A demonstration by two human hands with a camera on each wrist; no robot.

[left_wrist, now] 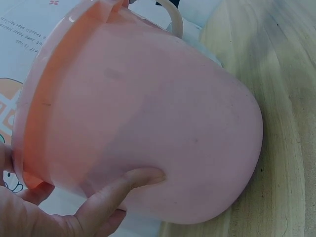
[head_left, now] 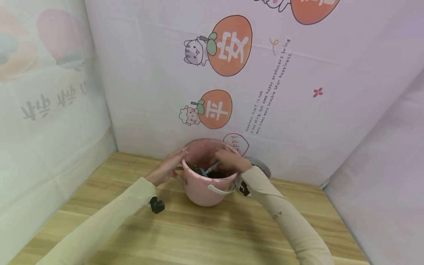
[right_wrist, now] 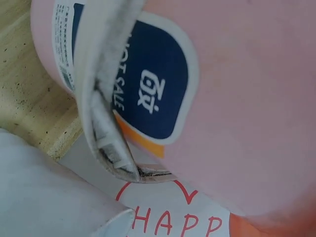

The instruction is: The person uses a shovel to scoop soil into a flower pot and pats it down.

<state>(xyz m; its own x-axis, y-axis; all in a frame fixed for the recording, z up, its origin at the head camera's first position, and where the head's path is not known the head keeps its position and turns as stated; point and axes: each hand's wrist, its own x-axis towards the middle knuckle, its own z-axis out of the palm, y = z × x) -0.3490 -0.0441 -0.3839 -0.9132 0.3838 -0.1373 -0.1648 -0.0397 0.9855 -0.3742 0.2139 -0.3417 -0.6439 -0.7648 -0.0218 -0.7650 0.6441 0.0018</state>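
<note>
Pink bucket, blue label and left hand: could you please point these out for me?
Pink bucket [head_left: 202, 190]: head view, outer wall.
Blue label [right_wrist: 159, 81]: right wrist view, middle.
Left hand [head_left: 168, 166]: head view, back.

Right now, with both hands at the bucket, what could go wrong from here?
The bucket could slide or tip if the right hand pushes hard inside it, since only the left hand appears to brace it. The tool in the right hand might flick some of the dark material out. The white handle hangs near the right sleeve and might catch it.
</note>
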